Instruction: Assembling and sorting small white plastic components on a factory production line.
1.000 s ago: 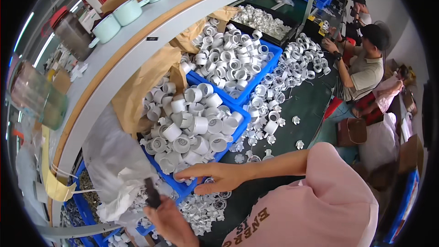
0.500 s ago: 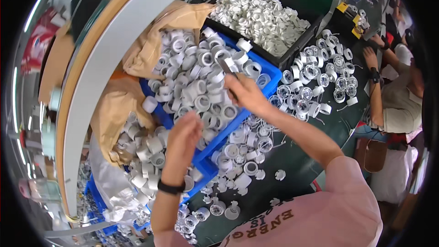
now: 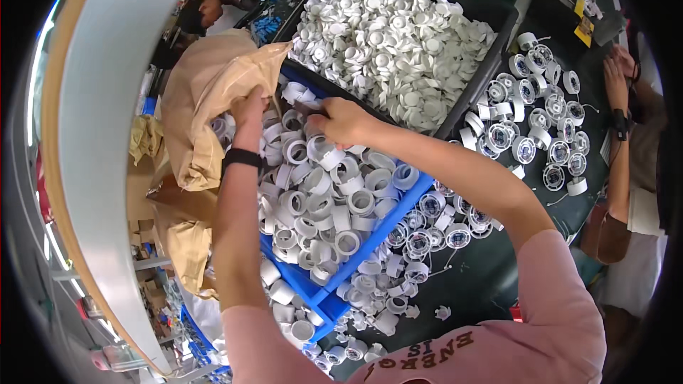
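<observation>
Head view: blue bin point(image 3: 384, 231) w/ white rings point(image 3: 334, 192)

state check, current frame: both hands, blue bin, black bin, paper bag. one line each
left hand: closed on the brown paper bag's edge
right hand: closed on a small dark object over the rings
blue bin: heaped with white rings
black bin: piled full of white caps
brown paper bag: open, crumpled

Our left hand point(image 3: 249, 109) gripping the brown paper bag point(image 3: 206, 99) at centre-left, our right hand point(image 3: 340, 121) pinching a small dark object over the blue bin point(image 3: 370, 238) of white plastic rings point(image 3: 320, 192), black tray point(image 3: 484, 78) of white caps point(image 3: 391, 35) at upper centre.
</observation>
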A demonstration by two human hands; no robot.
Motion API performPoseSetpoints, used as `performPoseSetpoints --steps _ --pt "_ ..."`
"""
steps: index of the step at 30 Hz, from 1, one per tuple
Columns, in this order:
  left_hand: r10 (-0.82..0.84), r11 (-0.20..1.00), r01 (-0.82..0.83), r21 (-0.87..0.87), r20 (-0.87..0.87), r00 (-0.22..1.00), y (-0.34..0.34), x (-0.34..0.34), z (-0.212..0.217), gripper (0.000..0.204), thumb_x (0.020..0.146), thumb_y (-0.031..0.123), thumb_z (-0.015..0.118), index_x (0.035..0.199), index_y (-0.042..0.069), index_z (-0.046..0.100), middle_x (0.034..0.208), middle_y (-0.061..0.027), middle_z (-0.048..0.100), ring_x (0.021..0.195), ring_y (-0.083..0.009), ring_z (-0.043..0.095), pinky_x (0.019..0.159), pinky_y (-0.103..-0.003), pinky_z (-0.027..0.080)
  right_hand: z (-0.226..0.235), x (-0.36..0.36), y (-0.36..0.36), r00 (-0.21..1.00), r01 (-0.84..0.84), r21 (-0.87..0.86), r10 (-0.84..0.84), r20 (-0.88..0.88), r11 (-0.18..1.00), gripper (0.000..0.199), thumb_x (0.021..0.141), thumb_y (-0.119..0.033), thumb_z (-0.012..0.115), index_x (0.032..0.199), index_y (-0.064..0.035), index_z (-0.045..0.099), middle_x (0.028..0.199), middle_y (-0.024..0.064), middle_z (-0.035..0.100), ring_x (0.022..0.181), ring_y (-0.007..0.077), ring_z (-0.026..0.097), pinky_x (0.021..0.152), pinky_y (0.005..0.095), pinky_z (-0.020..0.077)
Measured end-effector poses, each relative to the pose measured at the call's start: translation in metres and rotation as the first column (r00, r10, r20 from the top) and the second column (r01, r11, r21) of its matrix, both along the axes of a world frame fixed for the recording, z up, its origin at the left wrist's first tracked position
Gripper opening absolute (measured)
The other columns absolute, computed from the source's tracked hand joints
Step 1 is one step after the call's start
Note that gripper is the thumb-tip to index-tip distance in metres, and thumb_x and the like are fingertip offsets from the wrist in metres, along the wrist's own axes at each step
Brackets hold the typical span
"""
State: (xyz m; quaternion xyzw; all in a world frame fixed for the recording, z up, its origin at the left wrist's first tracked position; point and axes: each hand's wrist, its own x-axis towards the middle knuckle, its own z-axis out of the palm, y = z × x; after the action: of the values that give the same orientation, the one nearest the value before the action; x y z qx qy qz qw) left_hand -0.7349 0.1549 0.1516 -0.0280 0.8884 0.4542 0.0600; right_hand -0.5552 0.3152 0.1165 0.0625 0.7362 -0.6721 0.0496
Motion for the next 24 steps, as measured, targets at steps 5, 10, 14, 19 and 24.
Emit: performPoseSetpoints --steps 5,10,14,19,24 --pt "-0.205 0.932 0.130 -0.337 -0.197 0.959 0.010 0.025 0.047 0.041 0.075 0.034 0.064 0.065 -0.006 0.066 0.063 -0.0138 0.065 0.060 -0.0212 0.063 0.063 -0.033 0.048 0.013 -0.043 -0.028 0.996 -0.086 -0.068 0.087 0.019 0.994 0.035 0.091 -0.028 0.051 0.079 0.0040 0.060 0.063 0.0100 0.061 0.047 0.0175 0.059 0.046 0.0307 0.0484" --pt "-0.280 0.845 0.090 -0.527 -0.292 0.914 -0.011 0.008 0.050 0.042 0.073 0.034 0.066 0.064 -0.006 0.064 0.063 -0.0122 0.064 0.059 -0.0198 0.060 0.061 -0.033 0.047 0.028 -0.085 -0.059 1.000 0.019 -0.123 -0.021 -0.012 0.992 0.038 0.087 -0.029 0.053 0.086 0.0068 0.064 0.074 0.0194 0.067 0.065 0.0285 0.068 0.062 0.0385 0.0544" --pt "-0.218 0.916 0.117 -0.384 -0.231 0.948 0.004 0.025 0.046 0.038 0.071 0.031 0.066 0.063 -0.006 0.063 0.060 -0.0091 0.060 0.056 -0.0192 0.058 0.057 -0.033 0.046 0.009 -0.102 -0.055 0.920 0.351 0.096 -0.325 -0.218 0.931 0.037 0.085 -0.032 0.057 0.086 0.0042 0.066 0.088 0.0251 0.065 0.088 0.0399 0.063 0.080 0.0457 0.0501" --pt "-0.118 0.985 0.110 -0.131 -0.057 0.991 -0.003 0.043 0.065 0.028 0.070 0.028 0.066 0.065 0.000 0.065 0.059 -0.0041 0.057 0.051 -0.0135 0.051 0.048 -0.028 0.040 0.020 -0.075 -0.052 0.914 0.338 0.122 -0.294 -0.279 0.933 0.031 0.080 -0.028 0.060 0.078 0.0021 0.067 0.086 0.0260 0.064 0.085 0.0395 0.064 0.077 0.0444 0.0514" --pt "-0.180 0.984 0.179 -0.021 -0.047 0.983 0.015 0.041 0.080 0.025 0.077 0.025 0.071 0.066 0.006 0.060 0.058 0.0022 0.051 0.043 -0.0042 0.039 0.038 -0.019 0.026 0.024 -0.123 -0.049 0.845 0.475 0.197 -0.381 -0.376 0.858 0.030 0.078 -0.026 0.062 0.081 0.0031 0.066 0.085 0.0251 0.064 0.082 0.0388 0.064 0.074 0.0442 0.0514"
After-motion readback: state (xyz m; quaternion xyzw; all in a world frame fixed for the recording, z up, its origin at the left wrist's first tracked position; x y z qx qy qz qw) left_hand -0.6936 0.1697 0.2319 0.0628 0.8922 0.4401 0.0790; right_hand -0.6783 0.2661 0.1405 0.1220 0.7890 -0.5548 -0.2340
